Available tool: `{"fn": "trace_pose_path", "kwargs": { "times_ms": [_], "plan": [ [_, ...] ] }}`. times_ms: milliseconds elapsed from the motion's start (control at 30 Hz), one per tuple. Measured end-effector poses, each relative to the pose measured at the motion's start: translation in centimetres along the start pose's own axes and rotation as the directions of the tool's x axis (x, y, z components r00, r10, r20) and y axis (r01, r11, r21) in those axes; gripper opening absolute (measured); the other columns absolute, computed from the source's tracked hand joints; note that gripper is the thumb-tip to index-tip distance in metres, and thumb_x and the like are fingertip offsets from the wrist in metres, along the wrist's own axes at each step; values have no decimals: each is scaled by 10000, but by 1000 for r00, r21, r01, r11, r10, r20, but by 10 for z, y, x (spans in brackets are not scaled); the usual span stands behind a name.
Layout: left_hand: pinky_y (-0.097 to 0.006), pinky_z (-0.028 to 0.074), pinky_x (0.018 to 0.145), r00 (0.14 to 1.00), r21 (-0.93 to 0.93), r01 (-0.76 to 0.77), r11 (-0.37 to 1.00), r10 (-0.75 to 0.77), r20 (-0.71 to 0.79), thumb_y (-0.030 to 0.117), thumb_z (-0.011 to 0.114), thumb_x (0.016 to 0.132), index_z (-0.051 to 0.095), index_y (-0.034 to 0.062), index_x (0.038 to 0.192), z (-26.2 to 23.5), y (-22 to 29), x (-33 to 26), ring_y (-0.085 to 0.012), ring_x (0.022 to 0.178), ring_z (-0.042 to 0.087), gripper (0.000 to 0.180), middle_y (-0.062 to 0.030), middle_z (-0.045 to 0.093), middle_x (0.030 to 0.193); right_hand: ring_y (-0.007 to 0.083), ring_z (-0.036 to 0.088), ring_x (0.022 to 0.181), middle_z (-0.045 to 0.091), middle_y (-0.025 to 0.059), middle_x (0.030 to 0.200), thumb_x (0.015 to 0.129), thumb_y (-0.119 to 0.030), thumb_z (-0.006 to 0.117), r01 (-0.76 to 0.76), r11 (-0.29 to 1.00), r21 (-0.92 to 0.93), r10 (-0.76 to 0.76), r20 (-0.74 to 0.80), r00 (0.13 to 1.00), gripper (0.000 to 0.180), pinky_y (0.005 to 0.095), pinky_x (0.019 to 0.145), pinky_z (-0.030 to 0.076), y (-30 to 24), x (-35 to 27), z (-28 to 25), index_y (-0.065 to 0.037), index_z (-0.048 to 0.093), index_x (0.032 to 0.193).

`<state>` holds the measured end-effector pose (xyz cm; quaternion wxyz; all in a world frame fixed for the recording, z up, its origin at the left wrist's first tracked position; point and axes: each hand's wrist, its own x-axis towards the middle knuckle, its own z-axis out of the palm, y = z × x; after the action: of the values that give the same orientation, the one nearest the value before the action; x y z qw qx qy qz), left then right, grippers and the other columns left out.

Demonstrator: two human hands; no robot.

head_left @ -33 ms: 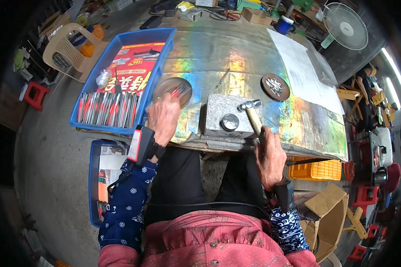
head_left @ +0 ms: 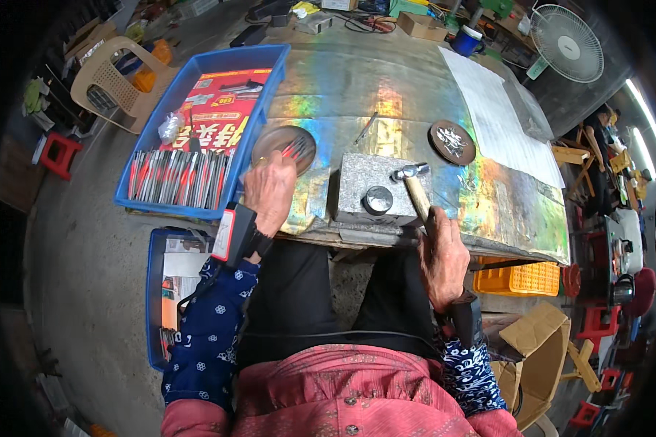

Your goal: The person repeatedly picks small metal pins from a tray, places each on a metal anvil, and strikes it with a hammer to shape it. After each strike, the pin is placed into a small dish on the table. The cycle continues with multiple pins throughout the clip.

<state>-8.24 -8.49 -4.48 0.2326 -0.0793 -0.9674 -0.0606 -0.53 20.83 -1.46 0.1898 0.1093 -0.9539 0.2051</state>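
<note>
My right hand (head_left: 443,255) is wrapped round the pale wooden handle of a hammer (head_left: 418,195). The hammer's metal head lies over the right part of a grey metal block (head_left: 357,173). Beside it on the block sits a short dark round piece (head_left: 377,200). At the left, my left hand (head_left: 271,191) reaches over a brown round dish (head_left: 261,146), its fingers curled. Slim red and grey pieces (head_left: 296,148) show just past the fingertips; what the fingers grip is hidden. A blue tray (head_left: 121,191) left of this hand carries a row of slim grey and red strips (head_left: 178,179).
A second brown dish (head_left: 444,156) with small silvery bits stands right of the block. A thin metal rod (head_left: 366,127) lies behind it. White sheets (head_left: 499,116) cover the table's right side. Below are a yellow crate (head_left: 521,280), a cardboard box (head_left: 536,346) and another blue tray (head_left: 154,306).
</note>
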Motion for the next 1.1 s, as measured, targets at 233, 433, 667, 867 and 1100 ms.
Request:
{"fn": "trace_pose_path", "kwargs": {
  "times_ms": [233,433,667,867,1100],
  "plan": [
    [-431,514,570,999,-4,25,1000,-25,-34,72,622,832,630,56,859,-7,-2,0,-329,703,653,32,-122,610,814,424,602,797,571,214,973,870,-104,631,33,999,11,-33,-9,999,484,477,653,488,-1,0,0,-55,458,1319],
    [-369,533,627,960,-27,149,988,-152,-234,84,671,836,707,99,1003,-49,-41,-12,-274,720,667,172,-108,674,870,435,601,842,577,228,1010,880,-89,609,0,1000,21,-1,41,999,470,478,677,490,-1,1,-2,-38,452,1320],
    [-432,527,734,958,24,286,958,-285,-24,49,682,809,642,96,1179,-60,-101,-13,-362,890,651,375,-178,660,998,440,594,830,573,223,995,880,-84,601,15,999,28,-16,38,999,475,480,678,483,-2,2,-3,-45,440,1325],
    [-455,529,735,964,64,254,965,-259,65,69,701,802,643,98,1170,-46,-111,-15,-378,903,646,374,-184,664,991,443,611,910,605,233,1067,857,-47,634,-83,997,4,82,92,992,473,462,725,501,-6,3,-8,-68,474,1302],
    [-456,512,736,981,-2,193,981,-193,-30,16,701,742,632,117,1146,-39,-120,-19,-374,872,651,422,-181,677,951,372,615,778,588,176,897,849,-186,679,27,999,-26,-25,48,999,449,441,656,502,-4,8,-16,-62,516,1248]
  ]
}}
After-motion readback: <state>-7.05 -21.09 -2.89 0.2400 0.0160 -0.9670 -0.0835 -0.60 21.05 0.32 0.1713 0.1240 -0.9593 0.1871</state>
